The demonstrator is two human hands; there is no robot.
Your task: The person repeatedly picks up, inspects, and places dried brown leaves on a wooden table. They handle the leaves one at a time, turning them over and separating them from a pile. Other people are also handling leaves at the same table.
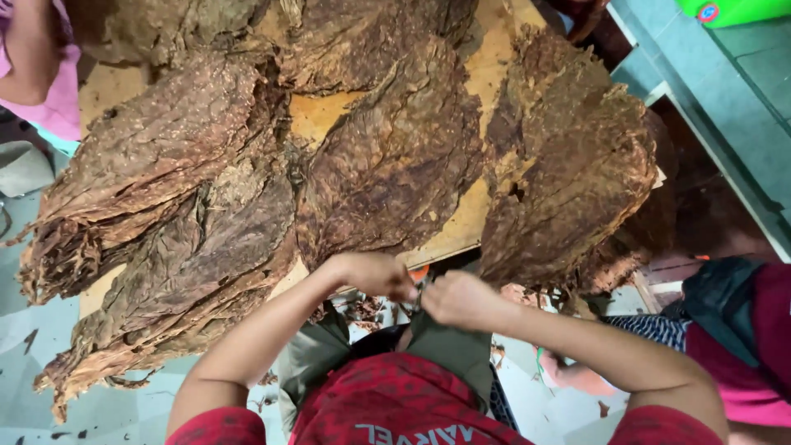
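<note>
Large dried brown tobacco leaves (pixel 247 165) are piled across a wooden desk (pixel 329 111). A green container (pixel 733 10) is seen top right. Leaf scraps (pixel 362 309) are scattered on the pale floor (pixel 25 330). A co-worker's pink sleeve (pixel 58 99) is at left.

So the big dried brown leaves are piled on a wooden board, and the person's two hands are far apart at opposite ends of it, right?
Not quite. The head view shows the left hand and right hand close together, at the near edge of the wooden board. The dried brown leaves are piled on it.
</note>
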